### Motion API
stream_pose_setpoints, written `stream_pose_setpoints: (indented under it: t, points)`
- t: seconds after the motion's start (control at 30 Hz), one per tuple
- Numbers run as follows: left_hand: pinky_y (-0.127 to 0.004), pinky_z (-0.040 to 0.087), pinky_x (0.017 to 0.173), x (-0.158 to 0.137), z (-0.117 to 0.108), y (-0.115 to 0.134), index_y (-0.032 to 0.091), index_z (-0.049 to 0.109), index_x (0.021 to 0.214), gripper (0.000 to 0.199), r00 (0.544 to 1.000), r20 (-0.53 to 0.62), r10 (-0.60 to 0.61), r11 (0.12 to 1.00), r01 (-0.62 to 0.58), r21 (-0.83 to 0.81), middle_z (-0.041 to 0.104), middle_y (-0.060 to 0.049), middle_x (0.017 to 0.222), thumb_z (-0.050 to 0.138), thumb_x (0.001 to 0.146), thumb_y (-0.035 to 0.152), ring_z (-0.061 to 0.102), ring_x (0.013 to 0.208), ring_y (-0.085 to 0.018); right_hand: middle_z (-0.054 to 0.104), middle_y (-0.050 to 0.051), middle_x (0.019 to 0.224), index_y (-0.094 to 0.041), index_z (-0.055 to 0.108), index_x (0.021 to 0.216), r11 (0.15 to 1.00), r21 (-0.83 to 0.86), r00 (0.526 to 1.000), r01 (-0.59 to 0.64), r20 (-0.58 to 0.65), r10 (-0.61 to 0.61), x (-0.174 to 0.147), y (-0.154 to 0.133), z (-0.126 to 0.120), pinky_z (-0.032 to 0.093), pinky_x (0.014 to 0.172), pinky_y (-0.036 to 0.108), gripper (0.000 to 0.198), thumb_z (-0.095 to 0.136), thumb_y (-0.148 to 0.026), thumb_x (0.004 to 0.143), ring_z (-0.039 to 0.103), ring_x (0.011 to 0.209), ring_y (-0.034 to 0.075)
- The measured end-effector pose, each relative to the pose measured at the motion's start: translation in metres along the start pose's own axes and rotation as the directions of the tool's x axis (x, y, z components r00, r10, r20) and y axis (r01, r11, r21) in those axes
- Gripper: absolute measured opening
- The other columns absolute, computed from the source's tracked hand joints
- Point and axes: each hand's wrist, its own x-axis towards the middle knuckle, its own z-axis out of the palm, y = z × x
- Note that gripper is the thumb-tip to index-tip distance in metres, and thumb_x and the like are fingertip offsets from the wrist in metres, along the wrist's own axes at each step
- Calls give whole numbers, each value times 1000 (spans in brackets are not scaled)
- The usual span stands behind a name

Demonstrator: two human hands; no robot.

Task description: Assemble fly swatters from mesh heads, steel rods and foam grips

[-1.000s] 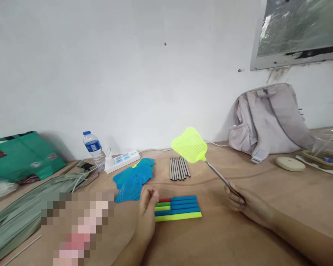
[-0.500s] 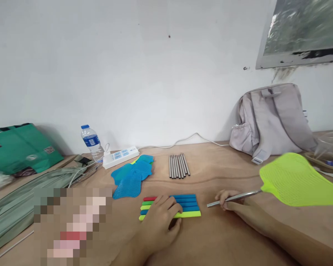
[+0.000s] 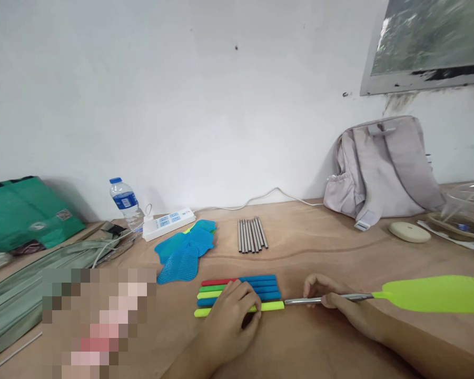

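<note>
My left hand (image 3: 235,316) is closed on a yellow-green plastic handle tube (image 3: 274,306), the nearest in a row of handle tubes lying on the table. Behind it in the row are blue, green and red tubes (image 3: 221,282), partly covered by my fingers. Between the thumb and fingers of my right hand (image 3: 327,295) is a fly swatter's metal rod (image 3: 306,301), with a yellow-green swatter head (image 3: 434,295) at its right end. The rod's left tip is at the right end of the yellow-green tube; whether it is inside cannot be made out.
Several metal rods (image 3: 253,236) lie side by side farther back. Blue swatter heads (image 3: 185,250) are piled left of them, near a white power strip (image 3: 169,223) and a water bottle (image 3: 126,202). A grey backpack (image 3: 387,168) leans on the wall; an oval beige object (image 3: 409,232) lies beside it.
My right hand has brought the rod left, its tip now at the tube's end. The swatter head has dropped lower and turned more edge-on. My left hand stays on the tube.
</note>
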Motion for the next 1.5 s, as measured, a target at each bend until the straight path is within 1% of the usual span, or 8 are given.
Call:
stream_pose_setpoints:
  t: [0.17,0.3,0.47,0.63,0.93,1.13,1.27,1.5]
  points:
    - [-39,32,92,0,1,-2,21,52,77,15,1000,23,-15,1000,15,-15,57,-2,82,43,75,9,52,82,-17,50,0,75,-20,49,79,1000,-26,1000,4,6,-4,-1,2,0,32,63,27,12,42,-25,70,43,71,16]
    - [-38,34,89,0,-1,-3,21,53,80,16,1000,21,-13,998,14,-69,59,-3,84,45,73,9,52,84,-17,48,-1,72,-21,48,78,999,-44,1000,-18,-7,18,-1,-1,2,31,60,26,9,45,-27,72,42,67,14]
    - [-37,36,86,0,-1,-3,21,53,82,16,999,30,-10,997,12,-80,60,-3,86,45,74,10,52,84,-18,49,-1,70,-20,46,78,996,93,1000,-2,-2,2,2,5,4,31,58,25,19,53,-36,72,43,65,12]
    - [-33,38,78,1,1,-6,21,53,83,14,1000,6,9,997,-8,-77,60,-3,85,44,77,12,50,83,-19,54,1,72,-19,45,73,980,199,998,7,-66,6,6,11,1,34,58,25,27,61,-40,67,48,67,13]
    - [-31,39,73,0,4,-10,21,51,82,4,990,-102,-97,981,78,-175,58,-4,88,47,81,21,50,85,-18,53,-2,67,-18,45,68,922,383,989,57,-145,-1,8,8,-2,35,59,26,27,65,-36,66,50,57,10]
    - [-32,43,73,-3,3,-8,21,49,78,3,971,-238,18,970,-74,-230,63,-5,82,48,81,20,56,77,-16,51,-3,54,-19,40,63,895,445,987,20,-152,53,6,6,-3,33,53,24,35,69,-39,61,50,53,11]
    - [-25,47,66,-4,3,-5,21,50,76,6,950,-301,80,950,-165,-267,64,-5,81,51,79,17,59,76,-15,51,-4,53,-20,38,63,885,465,984,25,-166,60,4,4,-3,34,51,23,38,71,-38,59,50,51,10]
    - [-22,47,68,-3,5,-2,20,52,83,5,970,-186,154,931,-206,-302,61,-6,85,50,80,17,58,80,-14,62,1,73,-19,35,61,901,433,987,-38,-126,102,2,8,-1,36,44,21,42,75,-30,53,47,47,6]
